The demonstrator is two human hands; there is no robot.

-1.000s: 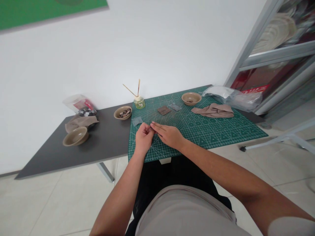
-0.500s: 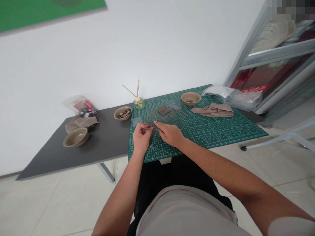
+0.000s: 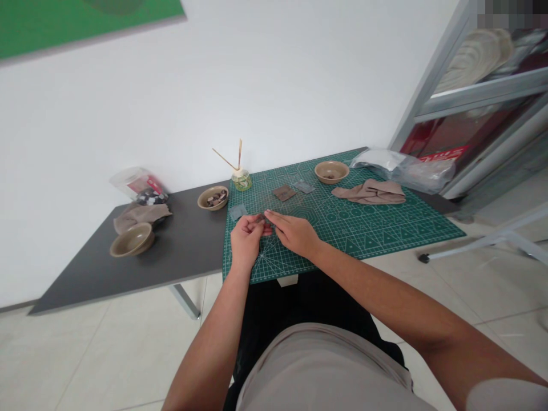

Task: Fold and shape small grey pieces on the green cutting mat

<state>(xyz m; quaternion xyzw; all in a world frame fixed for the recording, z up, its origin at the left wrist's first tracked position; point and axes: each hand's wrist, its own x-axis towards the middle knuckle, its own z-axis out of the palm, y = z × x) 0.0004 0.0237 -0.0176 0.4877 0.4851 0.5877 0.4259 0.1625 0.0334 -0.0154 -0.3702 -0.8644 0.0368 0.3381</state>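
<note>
"In the head view, what do we hold?"

"Near the frame's centre, our left hand (image 3: 245,240) pinches a small dark piece (image 3: 260,218). Our right hand (image 3: 296,235) points its fingertips close beside it; whether they grip, we cannot tell."

"How do we handle it well?"

"Firm left pinch, light right touch, we'd judge, low over the green mat (image 3: 368,225)."

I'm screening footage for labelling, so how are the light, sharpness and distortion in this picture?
Head view: soft light, with no hard shadows on the wall; head view: the small dark piece in the left hand is too blurry to identify; head view: the table looks skewed, as if through a wide-angle lens; head view: blocky pixels hide the top right corner.
</note>
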